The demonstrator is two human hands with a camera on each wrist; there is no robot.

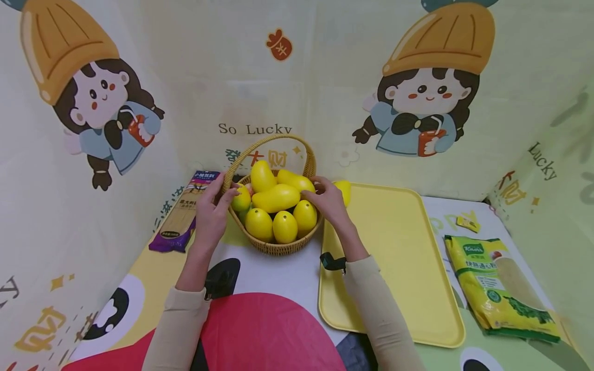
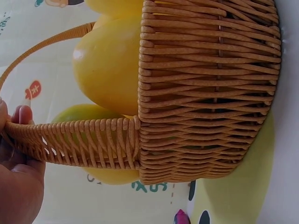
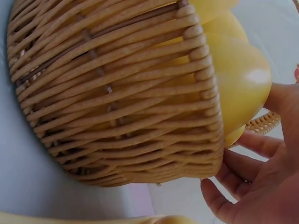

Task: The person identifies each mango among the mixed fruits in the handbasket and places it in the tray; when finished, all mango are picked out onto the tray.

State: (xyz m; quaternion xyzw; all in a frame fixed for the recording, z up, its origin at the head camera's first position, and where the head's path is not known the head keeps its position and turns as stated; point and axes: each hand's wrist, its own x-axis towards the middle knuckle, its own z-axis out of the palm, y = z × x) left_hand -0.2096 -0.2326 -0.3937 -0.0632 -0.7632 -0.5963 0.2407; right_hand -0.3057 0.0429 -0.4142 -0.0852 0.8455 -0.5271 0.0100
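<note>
Holding a basket (image 1: 277, 242) piled with yellow fruit between both hands, at the middle of the table.

At the basket's 9 o'clock, the left hand (image 1: 211, 211) curls its fingers round the handle (image 2: 70, 140) where it meets the rim. At 3 o'clock, the right hand (image 1: 328, 200) rests loosely curved fingers on the rim beside a mango (image 1: 277, 198); whether it truly grips, I cannot tell. A yellow tray (image 1: 399, 257) lies further right. The wicker looks stiff and rough, good to grip; the heaped, smooth fruit likely makes it heavy and liable to spill, so support both sides.

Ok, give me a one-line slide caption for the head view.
Both hands, left hand and right hand, at a wicker basket of yellow fruit, beside a yellow tray.
</note>
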